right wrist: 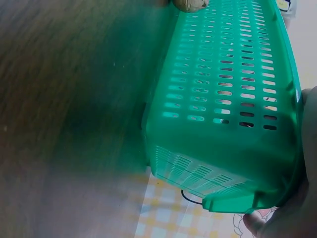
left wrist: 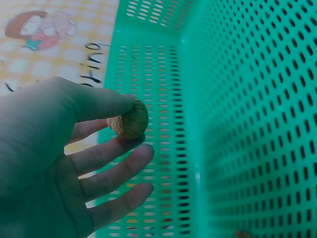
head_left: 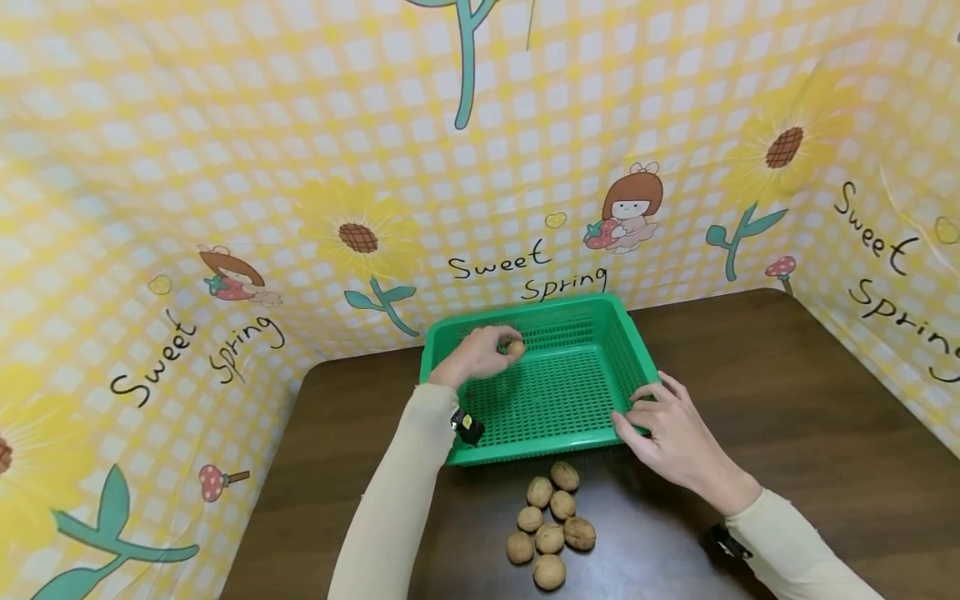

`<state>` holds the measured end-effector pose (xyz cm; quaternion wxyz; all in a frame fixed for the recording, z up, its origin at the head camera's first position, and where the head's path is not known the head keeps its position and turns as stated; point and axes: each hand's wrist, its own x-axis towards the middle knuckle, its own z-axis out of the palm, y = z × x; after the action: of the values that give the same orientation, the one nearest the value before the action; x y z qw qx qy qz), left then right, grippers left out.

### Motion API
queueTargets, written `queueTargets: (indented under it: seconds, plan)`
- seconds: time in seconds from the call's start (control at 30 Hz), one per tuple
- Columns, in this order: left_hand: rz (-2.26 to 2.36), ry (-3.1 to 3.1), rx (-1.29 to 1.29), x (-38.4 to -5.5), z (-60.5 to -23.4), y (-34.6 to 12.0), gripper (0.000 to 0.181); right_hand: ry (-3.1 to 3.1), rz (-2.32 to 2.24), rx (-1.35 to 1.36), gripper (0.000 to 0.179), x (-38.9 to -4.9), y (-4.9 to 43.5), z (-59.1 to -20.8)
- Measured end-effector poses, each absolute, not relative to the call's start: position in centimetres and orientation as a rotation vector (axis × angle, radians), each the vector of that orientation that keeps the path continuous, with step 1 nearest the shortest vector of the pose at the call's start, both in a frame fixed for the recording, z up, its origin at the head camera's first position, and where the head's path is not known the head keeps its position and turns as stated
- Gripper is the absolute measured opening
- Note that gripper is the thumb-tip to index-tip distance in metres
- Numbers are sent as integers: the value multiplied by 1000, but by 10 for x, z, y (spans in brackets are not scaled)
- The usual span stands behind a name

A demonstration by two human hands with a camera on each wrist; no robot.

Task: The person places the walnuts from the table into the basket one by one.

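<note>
A green plastic basket (head_left: 540, 442) with slotted walls stands on the table. Inside its back left part, my left hand (head_left: 480, 353) holds a walnut (head_left: 516, 348). The left wrist view shows the thumb and index finger pinching this walnut (left wrist: 130, 121), the other fingers spread apart below it. My right hand (head_left: 678, 433) grips the basket's front right corner, its thumb on the front rim and its fingers over the right side. In the right wrist view only part of that hand (right wrist: 292, 213) shows along the rim. Several walnuts (head_left: 550, 538) lie in a loose group before the basket.
The dark brown wooden table (head_left: 757, 392) reaches back to a yellow checked cloth (head_left: 517, 192) that hangs behind and on both sides. A small brown thing (left wrist: 242, 234), mostly cut off, shows at the lower edge of the left wrist view.
</note>
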<state>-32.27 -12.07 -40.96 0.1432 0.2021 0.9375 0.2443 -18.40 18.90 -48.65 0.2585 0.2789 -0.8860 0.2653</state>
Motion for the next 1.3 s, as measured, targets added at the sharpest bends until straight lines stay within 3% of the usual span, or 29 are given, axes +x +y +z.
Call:
queueTargets:
  seconds: [0.47,0.67,0.8,1.03,1.3]
  plan:
    - [420,2739,487,-334,-447,-123,43,-2374,736,761,32,-180,176,-488]
    - [420,2726,468,-333,-439,-123,50,-2374,737,763,34,-181,176,-489]
    - [499,2761,481,-329,-414,-122,58,-2386,732,751,34,-180,177,-489]
    - [484,2844,683,-289,-365,-114,44,-2409,721,732,35,-182,181,-488]
    - [409,2859,1067,-211,-364,-105,35,-2398,725,724,34,-184,185,-487]
